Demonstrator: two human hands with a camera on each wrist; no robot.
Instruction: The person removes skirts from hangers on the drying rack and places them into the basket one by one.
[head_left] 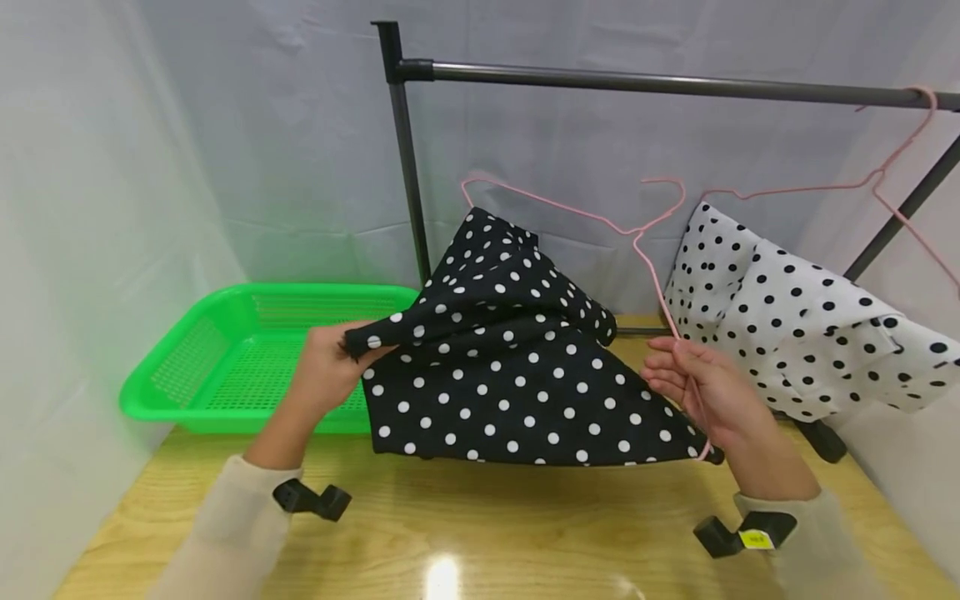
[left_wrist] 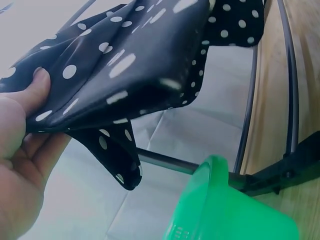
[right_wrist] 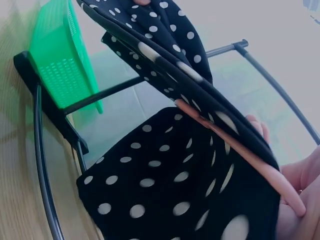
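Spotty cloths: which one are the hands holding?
The black cloth with white dots: the left hand grips its corner, the right hand its pink wire hanger. The white cloth with black dots hangs untouched.

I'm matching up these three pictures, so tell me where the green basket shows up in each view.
Head view: the green basket sits at the left on the wooden table, behind the left hand.
Left wrist view: only its rim, at the bottom right.
Right wrist view: upper left, seen on edge.
Shared landmark: the black polka-dot cloth, which shows in all three views.
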